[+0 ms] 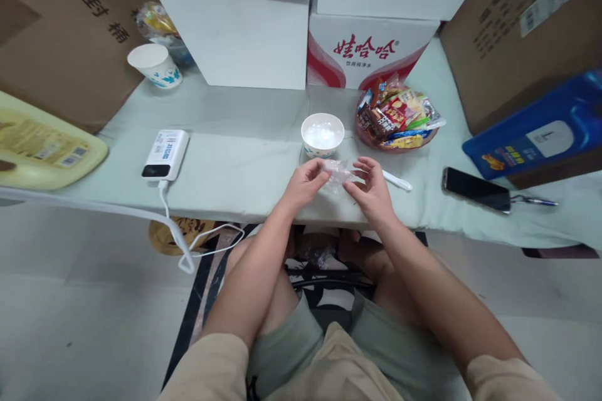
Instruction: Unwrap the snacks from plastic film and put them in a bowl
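A crumpled clear plastic wrapper (337, 175) is stretched between my two hands, above the front part of the table. My left hand (305, 184) pinches its left side between thumb and fingers. On the other side, my right hand (375, 195) grips the wrapper's edge, its upper fingers curled and slightly apart. Just behind the wrapper stands a white paper cup (320, 153) with a blue pattern; something clear or whitish shows inside it. To the right of my right hand lies a white plastic utensil (397, 181), its far end hidden behind my fingers.
A bowl (364, 138) of packaged snacks stands behind my right hand. Further right are a phone (475, 189) and a blue bottle (536, 125). Leftward are a white power bank (165, 154) with a cable, another paper cup (164, 72) and a yellow jug (91, 153). White boxes (254, 37) line the back.
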Demonstrator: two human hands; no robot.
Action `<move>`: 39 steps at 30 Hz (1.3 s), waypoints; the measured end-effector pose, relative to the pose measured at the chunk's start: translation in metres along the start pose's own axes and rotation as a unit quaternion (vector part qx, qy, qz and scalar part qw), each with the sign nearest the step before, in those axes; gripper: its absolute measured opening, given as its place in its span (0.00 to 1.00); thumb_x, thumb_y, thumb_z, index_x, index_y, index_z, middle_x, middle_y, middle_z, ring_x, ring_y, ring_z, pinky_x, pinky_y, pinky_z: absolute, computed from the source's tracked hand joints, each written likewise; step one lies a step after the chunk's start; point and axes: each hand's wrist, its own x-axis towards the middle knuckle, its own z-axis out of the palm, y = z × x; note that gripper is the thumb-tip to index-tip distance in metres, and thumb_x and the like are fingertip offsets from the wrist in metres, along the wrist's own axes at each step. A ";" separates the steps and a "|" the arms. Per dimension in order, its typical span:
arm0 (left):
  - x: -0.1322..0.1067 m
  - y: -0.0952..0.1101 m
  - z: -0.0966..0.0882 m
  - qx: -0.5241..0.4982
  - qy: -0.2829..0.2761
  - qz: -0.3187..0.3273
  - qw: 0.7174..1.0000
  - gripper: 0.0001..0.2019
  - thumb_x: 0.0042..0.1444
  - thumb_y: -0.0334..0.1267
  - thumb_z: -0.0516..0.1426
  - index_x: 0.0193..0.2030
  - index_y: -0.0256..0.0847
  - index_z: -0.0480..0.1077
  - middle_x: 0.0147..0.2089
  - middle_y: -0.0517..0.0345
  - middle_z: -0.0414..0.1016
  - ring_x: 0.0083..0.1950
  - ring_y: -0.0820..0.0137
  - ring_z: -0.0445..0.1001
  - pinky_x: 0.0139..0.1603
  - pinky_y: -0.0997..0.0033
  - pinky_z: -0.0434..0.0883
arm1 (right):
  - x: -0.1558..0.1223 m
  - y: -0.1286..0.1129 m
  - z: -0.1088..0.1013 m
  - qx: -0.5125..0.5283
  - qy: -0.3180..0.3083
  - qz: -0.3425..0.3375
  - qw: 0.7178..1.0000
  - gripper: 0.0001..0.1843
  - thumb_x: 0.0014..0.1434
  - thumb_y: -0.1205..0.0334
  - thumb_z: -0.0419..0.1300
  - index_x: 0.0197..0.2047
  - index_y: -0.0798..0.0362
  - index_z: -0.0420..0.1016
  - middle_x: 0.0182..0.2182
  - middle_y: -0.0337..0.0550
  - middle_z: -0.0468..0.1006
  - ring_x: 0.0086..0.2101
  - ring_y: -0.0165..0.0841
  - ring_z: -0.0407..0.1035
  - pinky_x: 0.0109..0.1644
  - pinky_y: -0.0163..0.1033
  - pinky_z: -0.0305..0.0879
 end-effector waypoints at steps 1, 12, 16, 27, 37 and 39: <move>-0.001 0.000 -0.001 -0.023 -0.004 -0.017 1.000 0.22 0.54 0.58 0.62 0.39 0.39 0.72 0.40 0.51 0.77 0.44 0.63 0.76 0.45 0.65 0.71 | 0.000 -0.001 0.000 -0.013 -0.021 -0.002 1.000 0.26 0.43 0.50 0.72 0.44 0.46 0.68 0.42 0.42 0.76 0.42 0.36 0.71 0.43 0.41 0.70; -0.005 0.015 -0.044 -0.049 0.117 -0.039 0.991 0.15 0.53 0.51 0.61 0.36 0.41 0.70 0.33 0.59 0.74 0.34 0.71 0.73 0.38 0.69 0.69 | 0.105 -0.089 0.031 -0.471 -0.128 -0.186 0.853 0.07 0.47 0.72 0.60 0.28 0.52 0.67 0.24 0.35 0.68 0.27 0.28 0.60 0.32 0.35 0.53; -0.002 0.015 -0.048 -0.050 0.107 -0.037 0.992 0.14 0.53 0.50 0.61 0.32 0.40 0.71 0.28 0.61 0.72 0.31 0.73 0.71 0.37 0.69 0.69 | 0.154 -0.086 0.059 -0.547 -0.343 -0.065 0.761 0.10 0.45 0.79 0.61 0.21 0.56 0.71 0.19 0.31 0.70 0.24 0.22 0.58 0.30 0.33 0.49; 0.007 0.015 -0.042 -0.063 0.083 -0.054 0.993 0.16 0.51 0.52 0.61 0.31 0.40 0.70 0.26 0.61 0.71 0.28 0.73 0.69 0.35 0.69 0.69 | 0.186 -0.019 0.083 -0.399 -0.190 0.022 0.897 0.23 0.58 0.72 0.62 0.14 0.55 0.65 0.13 0.29 0.69 0.26 0.21 0.71 0.41 0.33 0.67; 0.001 0.010 -0.043 -0.034 0.080 -0.050 0.995 0.16 0.50 0.52 0.62 0.28 0.40 0.70 0.24 0.63 0.69 0.26 0.74 0.68 0.31 0.71 0.67 | 0.194 -0.063 0.057 -0.493 -0.231 -0.001 0.839 0.19 0.61 0.63 0.62 0.19 0.60 0.73 0.21 0.35 0.77 0.33 0.27 0.77 0.42 0.37 0.66; 0.000 0.010 -0.043 -0.032 0.082 -0.047 0.995 0.16 0.51 0.52 0.61 0.28 0.40 0.70 0.23 0.63 0.68 0.25 0.75 0.67 0.31 0.71 0.66 | 0.198 -0.073 0.054 -0.542 -0.244 -0.050 0.803 0.11 0.52 0.66 0.71 0.22 0.57 0.76 0.24 0.36 0.79 0.39 0.35 0.78 0.47 0.42 0.67</move>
